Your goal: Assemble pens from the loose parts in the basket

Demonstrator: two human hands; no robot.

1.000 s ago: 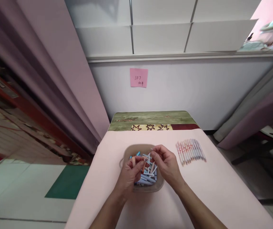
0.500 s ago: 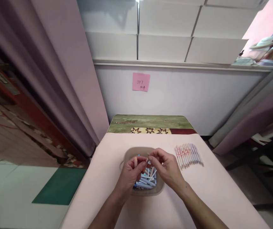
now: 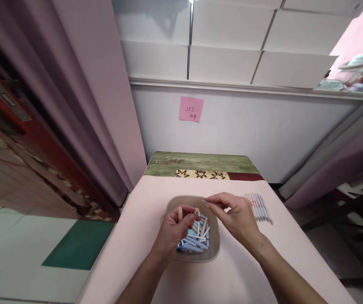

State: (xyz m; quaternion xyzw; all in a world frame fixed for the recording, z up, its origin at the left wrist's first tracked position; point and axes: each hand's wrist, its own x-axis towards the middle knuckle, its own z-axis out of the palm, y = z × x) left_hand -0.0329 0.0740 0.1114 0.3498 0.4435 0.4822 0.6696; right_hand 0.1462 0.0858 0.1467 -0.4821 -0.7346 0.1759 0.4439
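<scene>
Here left hand (image 3: 173, 230) is closed on two peach pen barrels (image 3: 196, 210) above the tub (image 3: 214, 249) of pen parts. Right hand (image 3: 236, 217) pinches a thin refill (image 3: 207, 202), near the finished pens (image 3: 260, 207).

Bright, even daylight; wide-angle edges bend, slightly soft.

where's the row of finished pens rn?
Head view: the row of pens lies on the pink table, right of the tub, partly hidden behind the right hand.
</scene>
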